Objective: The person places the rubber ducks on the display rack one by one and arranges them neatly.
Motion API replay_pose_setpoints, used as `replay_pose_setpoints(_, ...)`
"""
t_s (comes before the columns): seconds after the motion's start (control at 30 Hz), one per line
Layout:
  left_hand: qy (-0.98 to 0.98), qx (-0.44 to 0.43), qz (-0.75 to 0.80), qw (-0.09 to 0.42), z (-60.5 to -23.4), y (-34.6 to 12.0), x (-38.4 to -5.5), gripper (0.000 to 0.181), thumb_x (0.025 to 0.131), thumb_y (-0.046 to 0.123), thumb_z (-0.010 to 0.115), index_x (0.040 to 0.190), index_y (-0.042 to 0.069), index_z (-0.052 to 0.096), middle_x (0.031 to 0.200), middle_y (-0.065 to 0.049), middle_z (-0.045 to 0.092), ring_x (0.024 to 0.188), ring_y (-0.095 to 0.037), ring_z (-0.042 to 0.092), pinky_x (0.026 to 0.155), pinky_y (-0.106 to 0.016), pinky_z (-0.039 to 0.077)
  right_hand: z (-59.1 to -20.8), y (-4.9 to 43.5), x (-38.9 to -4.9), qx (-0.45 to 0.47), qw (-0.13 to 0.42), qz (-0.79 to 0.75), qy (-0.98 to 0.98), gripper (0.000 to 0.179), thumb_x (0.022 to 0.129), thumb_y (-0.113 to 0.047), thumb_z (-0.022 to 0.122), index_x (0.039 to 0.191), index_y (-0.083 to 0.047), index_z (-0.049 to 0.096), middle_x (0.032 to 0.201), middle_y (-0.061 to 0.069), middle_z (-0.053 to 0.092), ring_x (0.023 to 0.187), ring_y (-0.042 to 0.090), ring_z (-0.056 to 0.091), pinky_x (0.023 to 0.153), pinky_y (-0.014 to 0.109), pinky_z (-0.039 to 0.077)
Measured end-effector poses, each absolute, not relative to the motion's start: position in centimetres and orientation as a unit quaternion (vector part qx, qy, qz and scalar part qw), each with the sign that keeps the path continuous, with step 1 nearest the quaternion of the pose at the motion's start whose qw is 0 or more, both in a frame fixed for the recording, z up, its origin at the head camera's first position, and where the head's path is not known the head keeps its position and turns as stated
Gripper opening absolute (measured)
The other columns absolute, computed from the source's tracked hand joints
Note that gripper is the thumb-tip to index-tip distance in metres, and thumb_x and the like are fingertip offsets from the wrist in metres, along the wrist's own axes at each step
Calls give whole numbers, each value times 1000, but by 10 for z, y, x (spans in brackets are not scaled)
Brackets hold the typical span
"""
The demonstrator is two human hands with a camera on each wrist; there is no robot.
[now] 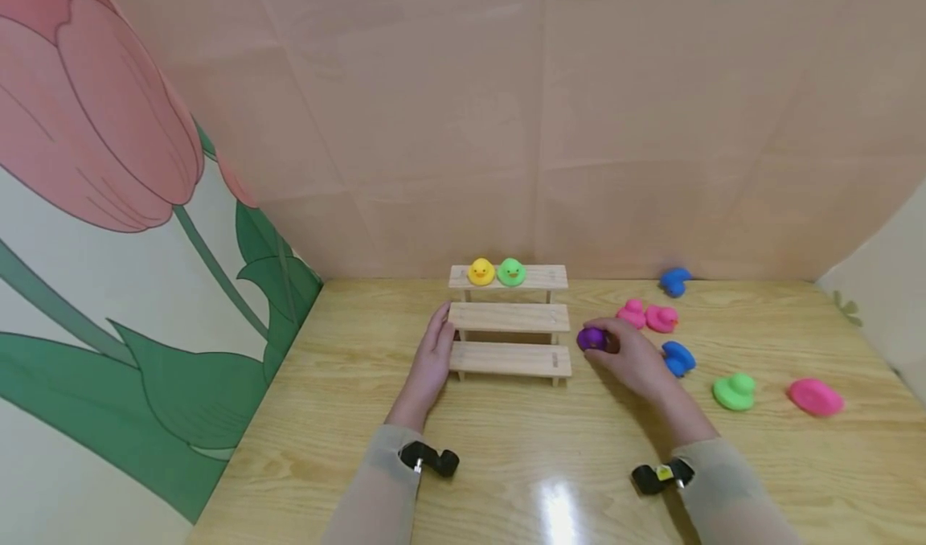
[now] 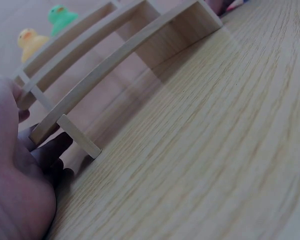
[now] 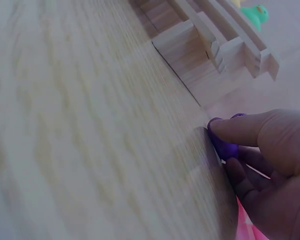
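A three-step wooden rack [image 1: 509,317] stands on the table. My left hand [image 1: 436,350] grips its left end, with fingers reaching beneath the lowest board in the left wrist view. On the top board sit a yellow rubber duck [image 1: 481,272] and a green rubber duck [image 1: 511,272], side by side and facing me. Just right of the rack, my right hand [image 1: 628,354] pinches a purple rubber duck [image 1: 592,338] between thumb and fingers. Seen from the right wrist, the purple duck [image 3: 224,145] is low at the table surface and partly covered by the fingers.
Right of my right hand lie two pink ducks [image 1: 647,316] close together, a blue duck [image 1: 678,358], a green duck [image 1: 735,391] and a pink duck [image 1: 816,397]. Another blue duck [image 1: 675,281] is by the back wall [image 1: 651,127]. A tulip-painted wall [image 1: 217,280] borders the left side.
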State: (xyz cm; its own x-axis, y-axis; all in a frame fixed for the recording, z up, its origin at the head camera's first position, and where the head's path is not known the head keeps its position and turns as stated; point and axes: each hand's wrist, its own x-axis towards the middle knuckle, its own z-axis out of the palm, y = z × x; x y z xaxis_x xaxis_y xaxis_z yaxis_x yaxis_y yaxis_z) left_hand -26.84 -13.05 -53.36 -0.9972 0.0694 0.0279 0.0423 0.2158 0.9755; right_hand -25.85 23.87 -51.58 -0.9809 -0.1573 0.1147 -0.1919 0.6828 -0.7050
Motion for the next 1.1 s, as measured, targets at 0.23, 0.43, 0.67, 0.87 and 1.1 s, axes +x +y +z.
replay_pose_setpoints(0.23,777,31,628,13,-535,-129,-268,53,116,64,38,168,56,32,178,6,33,165,-29,27,132,-61,23,-516,239,-257,93,26,392,-915,47,103,-14,81,146,-4,67,137,25,67,129,48,62,109,68,51)
replay_pose_setpoints(0.43,775,32,631,16,-536,-129,-270,53,116,65,38,168,57,32,178,6,33,164,-29,29,132,-61,24,-517,240,-256,74,22,394,-916,54,104,-20,82,151,-5,62,142,26,65,130,49,63,110,67,52)
replay_pose_setpoints(0.67,771,32,636,18,-535,-129,-270,53,116,64,39,168,57,31,178,8,34,164,-26,29,133,-58,24,-511,241,-253,53,21,417,-907,61,105,-23,80,156,-2,55,150,27,61,133,51,63,109,65,55)
replay_pose_setpoints(0.87,772,35,635,15,-533,-129,-269,54,116,63,39,169,54,32,178,6,35,164,-27,29,133,-59,24,-493,241,-246,52,46,423,-903,51,107,-26,79,148,-4,60,141,25,66,128,51,66,103,63,59)
replay_pose_setpoints(1.1,775,30,631,18,-532,-130,-269,53,117,61,38,169,55,31,179,6,33,164,-28,29,133,-58,24,-470,239,-245,72,78,443,-890,50,106,-26,79,145,0,60,139,28,68,126,50,68,100,60,61)
